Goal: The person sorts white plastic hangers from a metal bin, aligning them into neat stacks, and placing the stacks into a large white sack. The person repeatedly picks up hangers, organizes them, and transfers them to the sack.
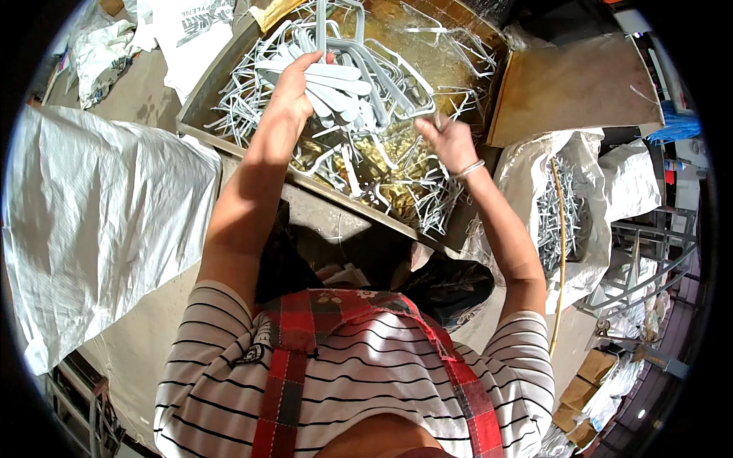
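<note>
My left hand point(290, 89) is closed round a bundle of light grey plastic pieces point(336, 85) with flat, rounded ends. Longer bent grey strips point(370, 72) rise and spread from the bundle toward the right. My right hand point(450, 143) is closed at the right side, slightly smeared by motion, with its thumb toward the strips. A thin pale strip reaches its fingertips; what lies inside them is hidden. Below both hands is a shallow metal tray point(336, 192), holding tangled thin plastic scraps point(237, 99) and yellowish bits point(393, 164).
A brown board point(576, 88) adjoins the tray's right side. Nearer, an open white sack point(595, 214) holds many grey scraps, with a yellowish stick point(562, 252) across it. White woven sheeting point(107, 221) covers something at left. A printed white bag point(191, 38) lies beyond it.
</note>
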